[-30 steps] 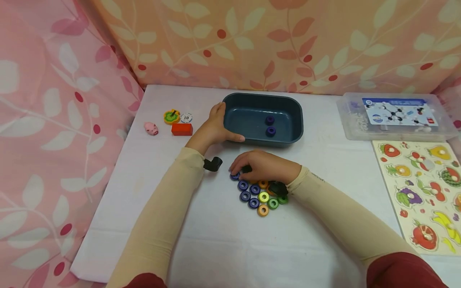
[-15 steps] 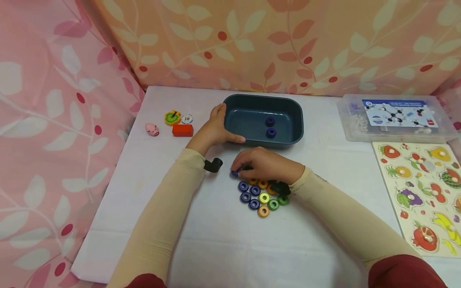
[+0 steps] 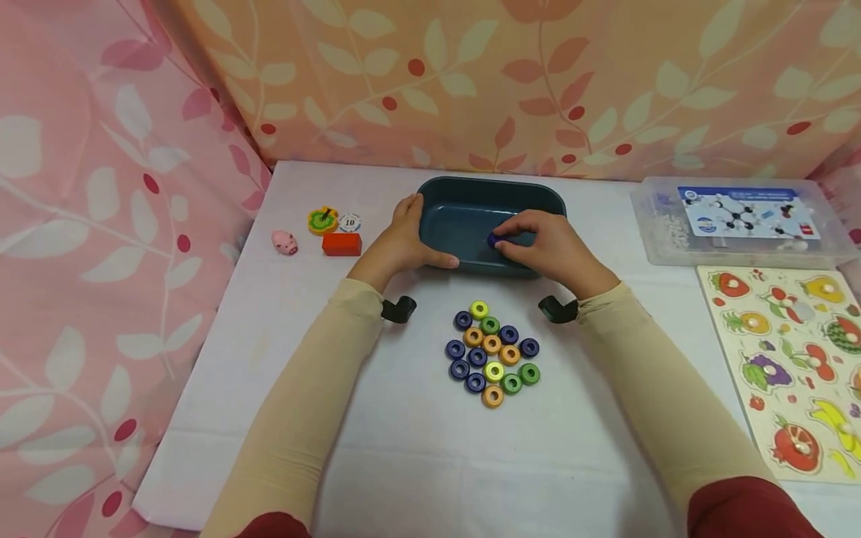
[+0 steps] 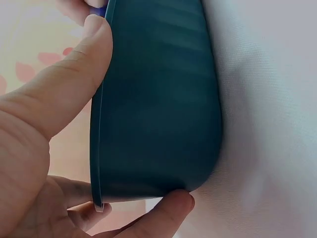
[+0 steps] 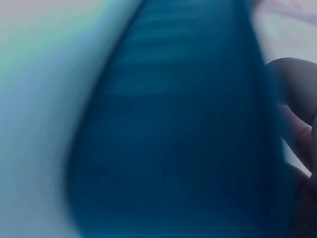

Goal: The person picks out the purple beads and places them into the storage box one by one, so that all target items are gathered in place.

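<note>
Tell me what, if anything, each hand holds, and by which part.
The right hand pinches a dark-blue ring by its edge; the left hand grips the teal tub around its left end.

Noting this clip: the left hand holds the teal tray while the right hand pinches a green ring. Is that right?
Not quite: the ring is dark blue-purple, not green, as the head view shows. The right hand does pinch it, and the left hand holds the teal tray.
</note>
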Demonstrator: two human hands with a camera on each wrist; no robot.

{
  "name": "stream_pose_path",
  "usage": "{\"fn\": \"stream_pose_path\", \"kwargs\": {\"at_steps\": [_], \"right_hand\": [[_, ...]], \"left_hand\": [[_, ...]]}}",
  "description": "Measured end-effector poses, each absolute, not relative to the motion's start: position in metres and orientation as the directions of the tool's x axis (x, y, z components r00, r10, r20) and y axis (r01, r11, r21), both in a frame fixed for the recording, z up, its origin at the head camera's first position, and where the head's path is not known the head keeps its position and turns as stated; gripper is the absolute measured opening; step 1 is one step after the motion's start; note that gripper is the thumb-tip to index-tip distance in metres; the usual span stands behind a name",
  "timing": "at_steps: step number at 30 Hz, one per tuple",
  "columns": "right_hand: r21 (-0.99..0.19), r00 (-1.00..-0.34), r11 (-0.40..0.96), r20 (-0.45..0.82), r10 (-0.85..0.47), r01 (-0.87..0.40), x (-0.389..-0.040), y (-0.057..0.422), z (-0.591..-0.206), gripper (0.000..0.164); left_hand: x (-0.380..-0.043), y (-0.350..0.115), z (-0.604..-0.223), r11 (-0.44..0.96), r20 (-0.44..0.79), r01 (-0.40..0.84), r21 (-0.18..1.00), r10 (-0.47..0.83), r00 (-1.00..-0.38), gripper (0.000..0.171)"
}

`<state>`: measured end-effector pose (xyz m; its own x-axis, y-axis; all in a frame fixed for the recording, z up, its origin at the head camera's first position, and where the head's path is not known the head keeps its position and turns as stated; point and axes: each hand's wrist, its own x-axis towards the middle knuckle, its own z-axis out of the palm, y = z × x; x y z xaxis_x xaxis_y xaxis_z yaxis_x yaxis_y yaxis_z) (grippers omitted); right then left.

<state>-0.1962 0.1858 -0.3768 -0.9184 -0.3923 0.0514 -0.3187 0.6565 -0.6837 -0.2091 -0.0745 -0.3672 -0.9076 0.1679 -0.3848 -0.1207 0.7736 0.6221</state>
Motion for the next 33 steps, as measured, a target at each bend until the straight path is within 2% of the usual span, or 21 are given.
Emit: {"fn": "stream_pose_path", "kwargs": {"at_steps": [10, 14, 18, 21, 24, 29, 33], "right_hand": [[-0.586, -0.923, 0.756, -0.035, -0.382, -0.291, -0.21, 0.184, -0.389, 0.027], [-0.626, -0.933, 0.733, -0.021, -0.358, -0.267, -0.205, 0.186, -0.386, 0.03], [-0.706, -0.929, 0.636, 0.087, -0.361, -0.313, -0.185, 0.187, -0.377, 0.029], [-0.722, -0.886, 0.555, 0.177, -0.428, -0.413, -0.163, 0.182, -0.372, 0.025], [-0.691, -0.81, 0.504, 0.206, -0.549, -0.517, -0.145, 0.174, -0.375, 0.022], [-0.667, -0.698, 0.488, 0.068, -0.712, -0.562, -0.133, 0.156, -0.388, 0.02], [-0.644, -0.668, 0.531, -0.042, -0.743, -0.55, -0.134, 0.148, -0.398, 0.019]], "left_hand": [[-0.208, -0.075, -0.369, 0.772, -0.379, -0.114, 0.625, 0.173, -0.909, 0.136], [-0.208, -0.075, -0.369, 0.769, -0.377, -0.111, 0.629, 0.177, -0.909, 0.136], [-0.208, -0.076, -0.369, 0.775, -0.377, -0.107, 0.622, 0.176, -0.909, 0.136], [-0.208, -0.076, -0.367, 0.781, -0.372, -0.107, 0.616, 0.169, -0.913, 0.136], [-0.208, -0.077, -0.366, 0.782, -0.367, -0.108, 0.614, 0.162, -0.916, 0.136], [-0.208, -0.078, -0.366, 0.778, -0.369, -0.11, 0.619, 0.164, -0.915, 0.136], [-0.208, -0.077, -0.367, 0.772, -0.372, -0.102, 0.628, 0.183, -0.91, 0.135]]}}
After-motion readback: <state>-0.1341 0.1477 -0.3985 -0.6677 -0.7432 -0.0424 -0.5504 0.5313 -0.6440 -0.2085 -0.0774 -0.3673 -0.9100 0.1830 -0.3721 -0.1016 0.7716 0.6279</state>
